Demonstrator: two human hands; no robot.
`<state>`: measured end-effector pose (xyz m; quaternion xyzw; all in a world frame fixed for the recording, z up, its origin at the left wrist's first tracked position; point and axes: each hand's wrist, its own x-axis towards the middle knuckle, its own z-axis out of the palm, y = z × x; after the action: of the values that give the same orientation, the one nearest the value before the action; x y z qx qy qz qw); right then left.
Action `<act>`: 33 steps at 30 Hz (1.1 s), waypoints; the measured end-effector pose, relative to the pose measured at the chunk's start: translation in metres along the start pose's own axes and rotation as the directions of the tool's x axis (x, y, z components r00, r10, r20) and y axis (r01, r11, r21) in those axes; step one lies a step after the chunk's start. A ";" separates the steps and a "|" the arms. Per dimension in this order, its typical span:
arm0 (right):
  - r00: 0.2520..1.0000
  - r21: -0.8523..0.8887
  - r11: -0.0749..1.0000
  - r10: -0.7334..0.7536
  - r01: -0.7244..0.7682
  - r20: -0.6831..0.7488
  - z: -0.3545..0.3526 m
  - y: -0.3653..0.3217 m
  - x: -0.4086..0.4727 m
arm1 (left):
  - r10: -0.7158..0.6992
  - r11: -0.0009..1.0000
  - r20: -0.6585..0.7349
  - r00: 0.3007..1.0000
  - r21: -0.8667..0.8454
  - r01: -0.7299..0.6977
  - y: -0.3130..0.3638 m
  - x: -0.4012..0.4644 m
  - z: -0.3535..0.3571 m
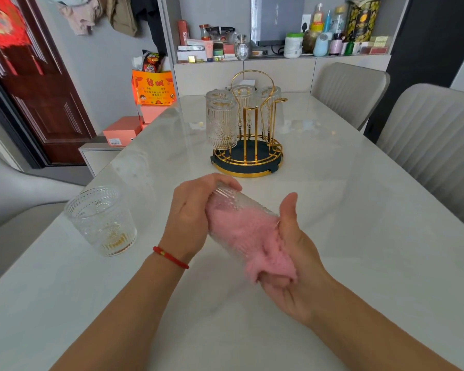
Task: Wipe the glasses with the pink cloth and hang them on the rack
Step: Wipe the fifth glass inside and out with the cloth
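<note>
A clear embossed glass (227, 199) lies tilted over the table, its base gripped by my left hand (190, 212). The pink cloth (249, 236) is stuffed inside the glass and spills out of its mouth. My right hand (292, 253) holds the cloth at the mouth, thumb up along the rim, fingers hidden in the cloth. A second embossed glass (102, 218) stands upright at the left of the table. Further back stands the gold rack (248, 153) on its dark round base, with several glasses (221, 124) hung upside down on its pegs.
The white marble table (359, 236) stretches away from me. Grey chairs (434, 145) line the right side and another sits at the left. A cluttered shelf (279, 36) and boxes stand behind the table.
</note>
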<state>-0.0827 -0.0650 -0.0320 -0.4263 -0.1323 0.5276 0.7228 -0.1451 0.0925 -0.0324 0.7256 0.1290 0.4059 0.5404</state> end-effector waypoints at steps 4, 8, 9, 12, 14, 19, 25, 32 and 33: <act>1.000 0.095 0.995 -0.017 0.017 0.003 -0.004 -0.011 0.003 | 0.015 1.000 0.067 0.998 -0.005 -0.015 -0.001 0.000 0.003; 0.959 -0.636 0.722 -0.257 0.272 0.119 -0.012 -0.020 0.005 | -0.380 0.922 0.302 0.874 0.048 0.385 0.002 0.001 -0.007; 0.926 -0.717 0.591 -0.295 0.370 0.234 -0.013 -0.016 0.004 | -0.449 0.889 0.328 0.831 0.071 0.452 0.004 0.000 -0.011; 0.925 -0.747 0.547 -0.264 0.377 0.274 -0.009 -0.006 -0.002 | -0.531 0.846 0.265 0.804 0.121 0.519 0.010 -0.001 -0.009; 0.948 -0.705 0.639 -0.264 0.308 0.176 -0.005 -0.002 -0.001 | -0.454 0.891 0.212 0.866 0.138 0.433 0.011 -0.003 -0.004; 0.996 -0.309 0.951 -0.038 0.012 -0.077 -0.004 0.003 0.004 | -0.194 0.977 0.203 0.960 0.127 0.171 0.005 -0.001 -0.008; 0.991 0.105 0.994 -0.003 0.017 -0.132 0.002 -0.005 0.000 | 0.021 0.998 0.158 0.987 0.047 -0.029 0.001 0.002 -0.009; 0.920 -0.710 0.602 -0.349 0.365 0.177 -0.011 -0.002 0.006 | -0.467 0.884 0.255 0.847 0.108 0.455 0.006 -0.003 -0.005; 0.917 -0.718 0.587 -0.348 0.373 0.192 -0.010 0.001 0.004 | -0.493 0.870 0.218 0.842 0.097 0.484 0.006 -0.004 -0.002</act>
<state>-0.0753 -0.0659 -0.0402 -0.6386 -0.4298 0.2763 0.5755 -0.1507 0.0895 -0.0285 0.7219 0.2519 0.1634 0.6235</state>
